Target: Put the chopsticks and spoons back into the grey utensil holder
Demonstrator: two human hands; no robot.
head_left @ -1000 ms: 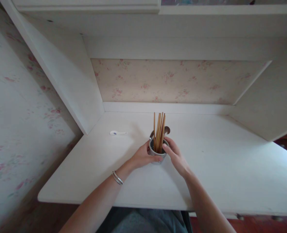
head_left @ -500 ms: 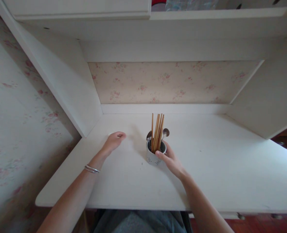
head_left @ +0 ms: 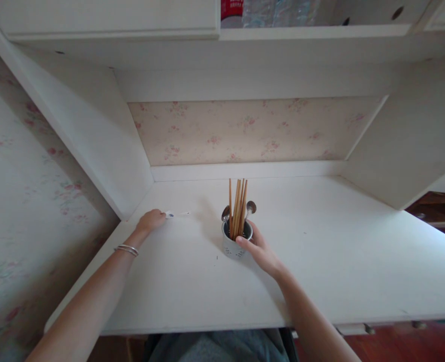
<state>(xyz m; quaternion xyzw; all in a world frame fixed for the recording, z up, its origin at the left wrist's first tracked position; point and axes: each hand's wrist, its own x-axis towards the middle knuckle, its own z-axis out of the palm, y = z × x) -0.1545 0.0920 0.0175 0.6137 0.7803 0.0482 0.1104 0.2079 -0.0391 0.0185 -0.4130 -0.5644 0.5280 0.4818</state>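
Note:
A small grey perforated utensil cup (head_left: pixel 234 245) stands on the white desk (head_left: pixel 320 261). Several wooden chopsticks (head_left: pixel 237 206) and two metal spoons (head_left: pixel 250 207) stick up out of it. My right hand (head_left: pixel 258 249) is wrapped round the cup's right side, thumb at the rim. My left hand (head_left: pixel 150 220) is stretched out to the left with its fingers closed over one end of a small white ceramic spoon (head_left: pixel 177 214) with a blue mark, which lies flat on the desk. A silver bangle (head_left: pixel 127 249) sits on my left wrist.
White side panels (head_left: pixel 105 146) close the desk in at left and right, with floral wallpaper (head_left: pixel 245 128) behind. A shelf (head_left: pixel 301 32) overhead carries a red container and clear bottles. The desk's front edge runs just above my lap.
My left hand left the cup, reached left across the desk and closed on the white spoon. My right hand stayed on the cup. The camera tilted up slightly.

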